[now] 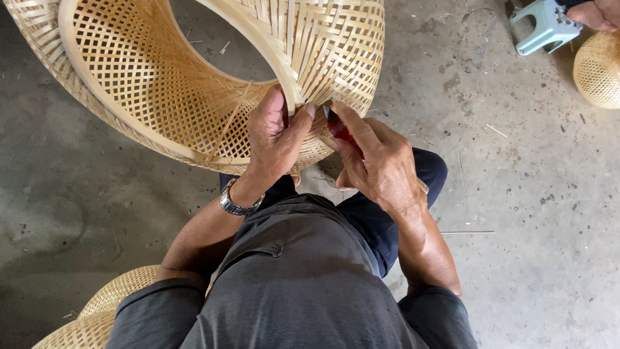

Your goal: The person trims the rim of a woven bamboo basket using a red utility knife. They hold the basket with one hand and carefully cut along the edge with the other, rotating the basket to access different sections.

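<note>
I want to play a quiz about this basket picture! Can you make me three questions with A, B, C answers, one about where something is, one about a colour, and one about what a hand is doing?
1. Where is the wristwatch?
A. on the left wrist
B. on the floor
C. on the right wrist

2. What colour is the handle of the small tool in the right hand?
A. blue
B. red
C. yellow

3. What is the left hand doing?
A. resting on a knee
B. hanging free
C. pinching the rim of the big woven basket

Answers:
1. A, the metal band circles the left wrist.
2. B, red shows between the right fingers.
3. C, thumb and fingers close on the basket's rim strip.
</note>
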